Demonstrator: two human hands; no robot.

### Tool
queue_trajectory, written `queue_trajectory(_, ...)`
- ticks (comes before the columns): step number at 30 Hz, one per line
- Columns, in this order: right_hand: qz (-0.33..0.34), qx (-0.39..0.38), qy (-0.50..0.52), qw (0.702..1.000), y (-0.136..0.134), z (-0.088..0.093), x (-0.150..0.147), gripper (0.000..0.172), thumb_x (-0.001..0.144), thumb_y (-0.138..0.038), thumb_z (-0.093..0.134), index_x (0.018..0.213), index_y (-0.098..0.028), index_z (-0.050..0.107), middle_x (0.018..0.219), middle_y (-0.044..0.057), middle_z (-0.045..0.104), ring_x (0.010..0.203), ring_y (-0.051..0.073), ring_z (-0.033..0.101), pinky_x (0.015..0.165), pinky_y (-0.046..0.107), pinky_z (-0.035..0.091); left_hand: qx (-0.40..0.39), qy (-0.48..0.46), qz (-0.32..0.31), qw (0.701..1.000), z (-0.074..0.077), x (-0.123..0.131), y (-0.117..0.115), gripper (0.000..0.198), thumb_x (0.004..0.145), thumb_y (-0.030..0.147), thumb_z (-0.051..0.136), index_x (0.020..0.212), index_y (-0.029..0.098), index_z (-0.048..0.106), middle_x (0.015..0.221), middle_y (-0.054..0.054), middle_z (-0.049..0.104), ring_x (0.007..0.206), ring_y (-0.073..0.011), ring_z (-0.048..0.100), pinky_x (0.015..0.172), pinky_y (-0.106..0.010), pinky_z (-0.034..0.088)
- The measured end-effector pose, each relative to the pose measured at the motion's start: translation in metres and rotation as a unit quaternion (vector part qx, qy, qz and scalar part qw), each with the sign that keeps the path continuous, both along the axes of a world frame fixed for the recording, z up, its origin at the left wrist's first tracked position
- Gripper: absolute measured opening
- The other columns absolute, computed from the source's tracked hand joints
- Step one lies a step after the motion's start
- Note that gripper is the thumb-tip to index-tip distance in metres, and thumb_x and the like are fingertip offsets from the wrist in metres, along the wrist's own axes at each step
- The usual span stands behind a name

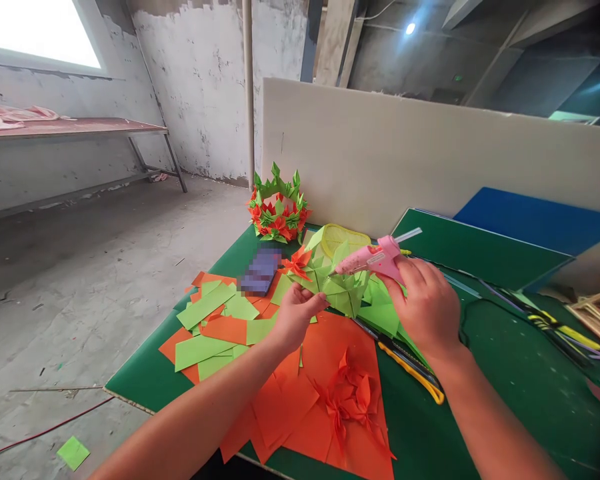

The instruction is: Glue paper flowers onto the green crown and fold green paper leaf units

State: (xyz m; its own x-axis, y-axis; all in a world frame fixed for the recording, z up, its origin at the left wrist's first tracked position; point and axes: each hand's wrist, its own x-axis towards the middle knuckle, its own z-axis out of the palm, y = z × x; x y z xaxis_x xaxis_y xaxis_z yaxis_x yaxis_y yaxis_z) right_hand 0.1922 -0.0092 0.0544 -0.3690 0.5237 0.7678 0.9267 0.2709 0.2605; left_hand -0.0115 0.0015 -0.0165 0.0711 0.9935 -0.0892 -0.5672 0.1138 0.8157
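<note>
My right hand is wrapped round a pink hot glue gun, with a clear glue stick poking out of its back. The gun's nozzle points left and touches or nearly touches a green folded-paper piece. My left hand pinches the near left edge of that green piece. An orange paper flower sits at the left end of the piece, just above my left fingers. Below the hands, several orange paper flowers lie on orange paper sheets.
A finished-looking green and orange paper crown stands at the table's far corner, near a phone. Cut green strips cover the left side. A yellow-handled cutter lies right of the sheets; pliers and cables are farther right. A board stands behind.
</note>
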Motion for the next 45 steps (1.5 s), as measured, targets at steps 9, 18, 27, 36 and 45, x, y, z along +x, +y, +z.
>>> queue_trajectory(9, 0.016, -0.024, -0.012, 1.000, -0.011, -0.005, 0.004, 0.027, 0.094, -0.031, 0.052, 0.115, -0.015, 0.056, 0.090, 0.012, 0.066, 0.079, 0.025, 0.059, 0.069, 0.034, 0.045, 0.004, -0.007, -0.007, 1.000, 0.003, 0.001, -0.001, 0.048, 0.058, 0.026, 0.084, 0.068, 0.020, 0.038, 0.055, 0.011, 0.042, 0.054, -0.0065, 0.049, 0.076, -0.032, 0.051)
queue_trajectory(18, 0.002, -0.005, 0.016, 1.000, -0.007, -0.004, 0.011, 0.034, 0.094, -0.027, 0.048, 0.125, -0.015, 0.054, 0.093, 0.014, 0.066, 0.083, 0.028, 0.061, 0.074, 0.038, 0.045, -0.004, -0.015, 0.000, 1.000, 0.000, 0.000, 0.001, 0.048, 0.058, 0.024, 0.084, 0.066, 0.020, 0.037, 0.057, 0.010, 0.041, 0.054, -0.0065, 0.050, 0.077, -0.032, 0.051)
queue_trajectory(27, 0.006, -0.025, -0.026, 0.999, -0.012, -0.004, 0.013, 0.028, 0.092, -0.028, 0.052, 0.116, -0.015, 0.056, 0.093, 0.013, 0.067, 0.079, 0.025, 0.059, 0.071, 0.036, 0.044, -0.006, -0.011, -0.002, 1.000, 0.004, 0.000, -0.001, 0.047, 0.058, 0.024, 0.084, 0.067, 0.020, 0.038, 0.057, 0.010, 0.041, 0.054, -0.0056, 0.048, 0.079, -0.034, 0.052)
queue_trajectory(36, 0.000, 0.020, 0.002, 1.000, -0.004, -0.003, 0.016, 0.031, 0.092, -0.024, 0.050, 0.122, -0.017, 0.056, 0.093, 0.012, 0.068, 0.083, 0.027, 0.062, 0.074, 0.036, 0.045, -0.006, -0.001, -0.003, 1.000, -0.004, 0.000, 0.001, 0.046, 0.058, 0.025, 0.084, 0.066, 0.020, 0.038, 0.057, 0.009, 0.044, 0.056, -0.0082, 0.054, 0.079, -0.034, 0.052)
queue_trajectory(45, 0.008, 0.012, -0.035, 0.999, -0.011, -0.002, 0.011, 0.029, 0.089, -0.034, 0.058, 0.111, -0.015, 0.059, 0.089, 0.011, 0.067, 0.078, 0.024, 0.060, 0.070, 0.034, 0.045, -0.006, -0.010, 0.000, 1.000, 0.003, 0.000, 0.000, 0.046, 0.058, 0.022, 0.083, 0.066, 0.020, 0.037, 0.058, 0.010, 0.042, 0.054, -0.0058, 0.047, 0.079, -0.035, 0.052)
